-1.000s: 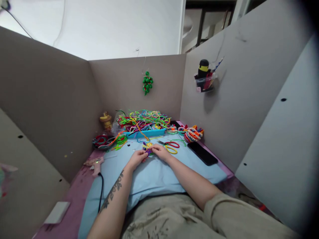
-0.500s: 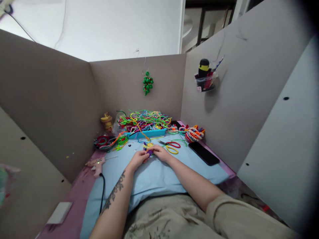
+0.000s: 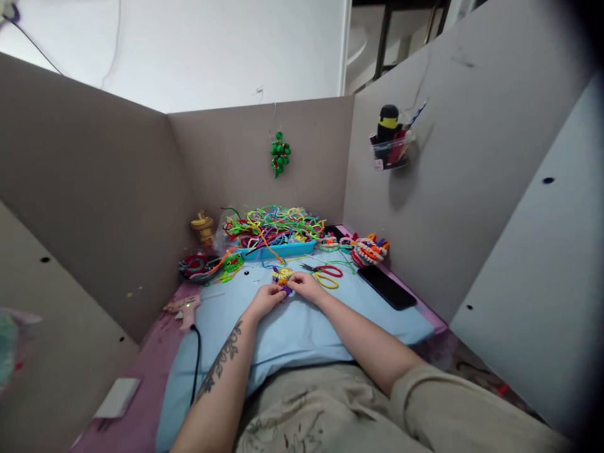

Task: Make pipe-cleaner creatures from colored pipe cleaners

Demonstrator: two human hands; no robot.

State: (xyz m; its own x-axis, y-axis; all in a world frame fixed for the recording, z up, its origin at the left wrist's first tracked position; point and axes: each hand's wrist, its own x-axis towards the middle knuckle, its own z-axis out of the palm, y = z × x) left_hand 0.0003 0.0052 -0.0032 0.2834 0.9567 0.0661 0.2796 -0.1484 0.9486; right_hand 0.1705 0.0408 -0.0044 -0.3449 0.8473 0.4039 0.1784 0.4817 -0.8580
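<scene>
My left hand (image 3: 265, 297) and my right hand (image 3: 306, 286) meet over a light blue pillow (image 3: 302, 327) on my lap. Both pinch a small craft piece (image 3: 282, 277) of yellow, orange and purple pipe cleaner held between the fingertips. Fingers of both hands are curled around it. Red-handled scissors (image 3: 325, 271) and a yellow loop (image 3: 324, 282) lie just right of my right hand.
A blue tray (image 3: 278, 250) heaped with coloured pipe cleaners (image 3: 274, 225) stands behind the hands. Finished colourful pieces (image 3: 368, 250) and a black phone (image 3: 387, 287) lie at right. A glue gun (image 3: 186, 308) with cord sits left. Cardboard walls enclose the desk; a green ornament (image 3: 280, 153) hangs behind.
Both hands stay on the craft piece, with only small finger shifts. The view has tilted down slightly.
</scene>
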